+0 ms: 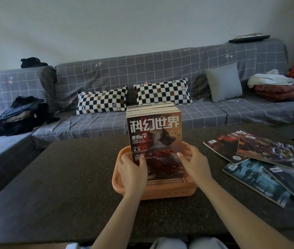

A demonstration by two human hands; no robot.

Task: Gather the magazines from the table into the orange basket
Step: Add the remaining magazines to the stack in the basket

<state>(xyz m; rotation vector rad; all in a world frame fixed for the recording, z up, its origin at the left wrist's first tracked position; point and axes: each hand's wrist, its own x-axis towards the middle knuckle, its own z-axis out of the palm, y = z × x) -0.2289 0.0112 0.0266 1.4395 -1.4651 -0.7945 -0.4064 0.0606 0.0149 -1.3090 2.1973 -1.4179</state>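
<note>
Holding the upright stack of magazines (154, 133) from both sides, your left hand (132, 170) and right hand (194, 163) each have a narrow grip closed on its lower edges, thumbs on the front cover. The stack stands on end inside the orange basket (160, 190), which sits mid-table just in front of you. Keep both hands low and press inward evenly so the bundle stays square and no inner issue slips; judging by its tilt toward you, it could fan out if either side loosens. Settle its bottom flat on the basket floor before letting go. Several loose magazines (261, 159) lie overlapping on the table (61, 177) to your right, not yet gathered.
</note>
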